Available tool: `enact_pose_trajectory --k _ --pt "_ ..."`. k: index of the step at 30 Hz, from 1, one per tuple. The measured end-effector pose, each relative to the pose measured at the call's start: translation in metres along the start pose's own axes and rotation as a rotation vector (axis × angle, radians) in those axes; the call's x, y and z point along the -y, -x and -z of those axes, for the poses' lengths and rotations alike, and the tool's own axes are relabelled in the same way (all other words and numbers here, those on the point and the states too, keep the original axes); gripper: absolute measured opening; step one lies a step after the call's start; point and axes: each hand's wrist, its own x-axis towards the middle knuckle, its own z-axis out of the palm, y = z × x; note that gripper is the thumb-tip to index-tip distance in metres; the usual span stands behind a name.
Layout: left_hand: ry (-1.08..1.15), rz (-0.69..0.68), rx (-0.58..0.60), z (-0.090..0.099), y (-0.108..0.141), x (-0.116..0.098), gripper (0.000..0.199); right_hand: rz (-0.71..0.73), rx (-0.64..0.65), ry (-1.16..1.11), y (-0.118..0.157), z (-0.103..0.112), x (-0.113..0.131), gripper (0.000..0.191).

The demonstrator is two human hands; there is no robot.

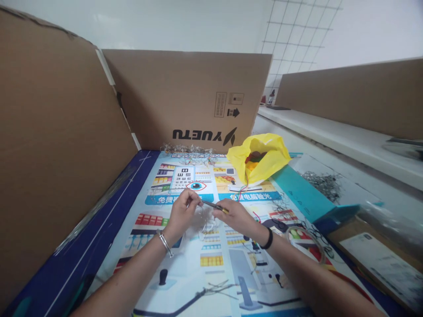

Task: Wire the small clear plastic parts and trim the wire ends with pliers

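Note:
Over the middle of the printed sheet [211,277], my right hand [237,215] grips slim pliers [213,205] with dark jaws pointing left. Their tip meets the fingertips of my left hand [185,209], which is closed in a pinch on what looks like a thin wire, mostly hidden by the fingers. Fine silvery wire [207,223] shows just below both hands; whether it hangs or lies on the sheet I cannot tell. A bracelet [164,243] is on my left wrist and a black band [268,238] on my right.
A yellow bag [269,154] stands open at the back right with colored things inside. Tangled wire [188,149] lies along the back, and more wire [320,186] to the right. Cut wires [218,289] lie in front. Cardboard walls [185,88] enclose the back and left; a box [376,251] sits right.

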Motion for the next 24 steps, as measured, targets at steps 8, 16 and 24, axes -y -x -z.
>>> enact_pose_trajectory --k 8,16,24 --pt "-0.097 -0.058 0.032 0.004 -0.001 -0.005 0.010 0.007 0.077 0.123 0.001 0.016 -0.002 0.035" --pt "-0.186 -0.084 0.073 0.007 -0.001 -0.010 0.012 0.046 0.038 0.131 0.002 0.016 -0.003 0.035" --pt "-0.257 -0.113 0.109 0.009 0.000 -0.010 0.014 0.072 0.041 0.193 0.001 0.012 -0.004 0.033"
